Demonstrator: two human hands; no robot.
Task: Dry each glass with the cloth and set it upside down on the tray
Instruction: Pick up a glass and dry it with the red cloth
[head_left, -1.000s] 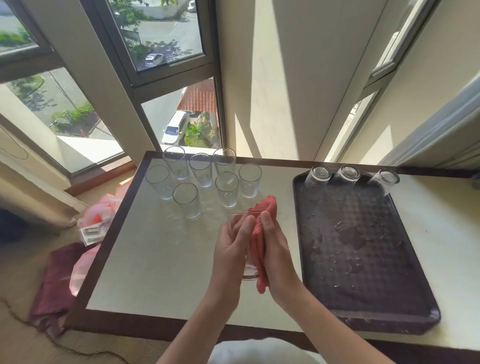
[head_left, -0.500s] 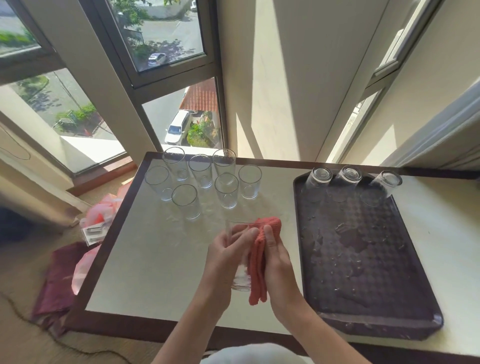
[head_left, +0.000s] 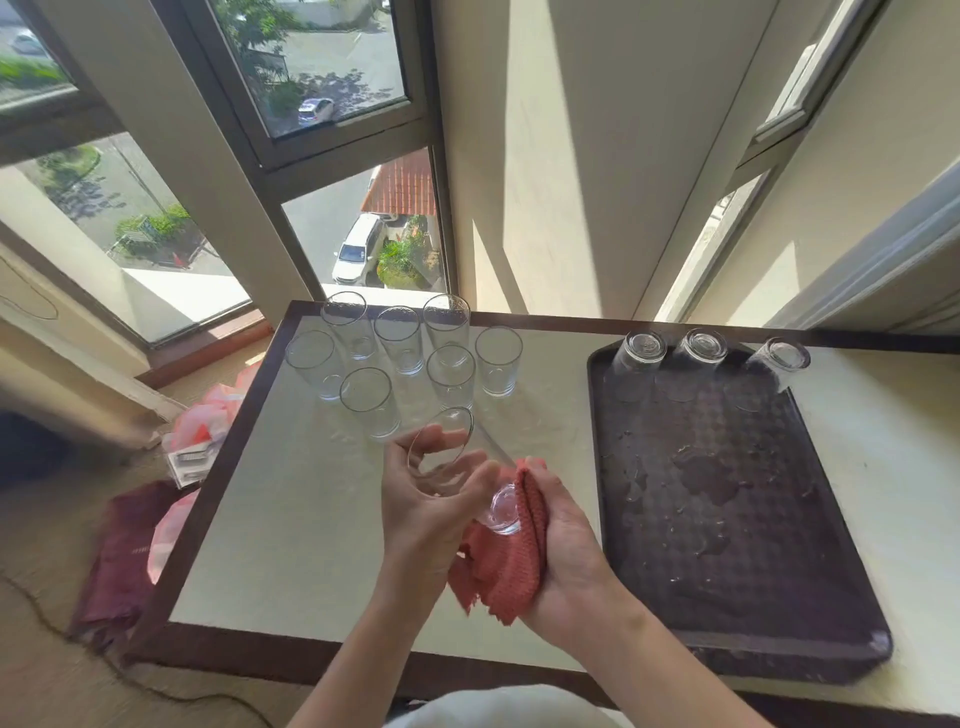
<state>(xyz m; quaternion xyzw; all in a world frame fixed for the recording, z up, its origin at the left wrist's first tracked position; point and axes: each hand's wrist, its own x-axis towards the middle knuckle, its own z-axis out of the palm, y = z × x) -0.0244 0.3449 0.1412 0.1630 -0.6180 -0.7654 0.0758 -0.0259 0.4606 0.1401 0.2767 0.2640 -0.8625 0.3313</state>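
My left hand (head_left: 423, 512) grips a clear glass (head_left: 470, 470) above the table, tilted with its mouth away from me and to the left. Its base rests against the red cloth (head_left: 506, 564), which my right hand (head_left: 566, 540) holds cupped round the bottom of the glass. Several more clear glasses (head_left: 402, 345) stand upright in a cluster at the table's far left. On the dark tray (head_left: 737, 587) at the right, three glasses (head_left: 698, 351) stand upside down along the far edge.
The cream table (head_left: 291, 525) has a dark wooden rim and stands against windows and a wall. Water spots lie on the tray's surface. Pink and dark red fabrics (head_left: 130, 545) and a small box lie on the floor at the left.
The glass has tipped from nearly upright to tilted, mouth to the far left. The cloth has slid from the glass's side down to its base, and both hands sit slightly lower.
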